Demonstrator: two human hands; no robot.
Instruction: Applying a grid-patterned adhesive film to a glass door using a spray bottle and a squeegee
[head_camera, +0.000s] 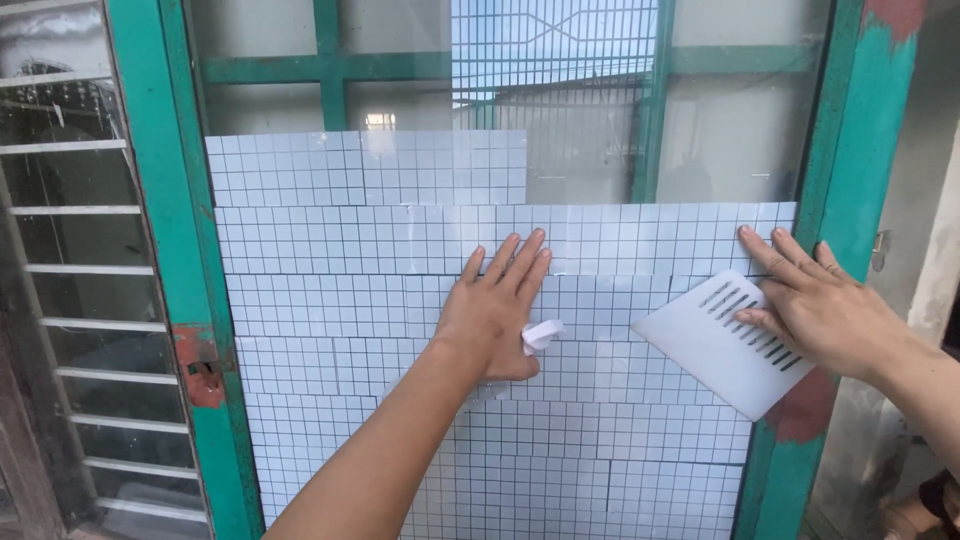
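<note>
White grid-patterned film strips (340, 240) cover the lower part of a glass pane in a green window frame (165, 200). My left hand (495, 310) lies flat on the film near the middle, fingers spread upward, with a small white scrap of backing paper (543, 335) pinched under the thumb. My right hand (820, 300) presses against the film's right edge and holds a white plastic scraper (715, 345) with slots, tilted, its flat edge toward the lower left.
The upper glass (740, 130) is bare and shows wire mesh and buildings outside. A second pane with white bars (70, 270) stands at the left. A rusty latch (200, 365) sits on the frame. A grey wall (935, 200) is at the right.
</note>
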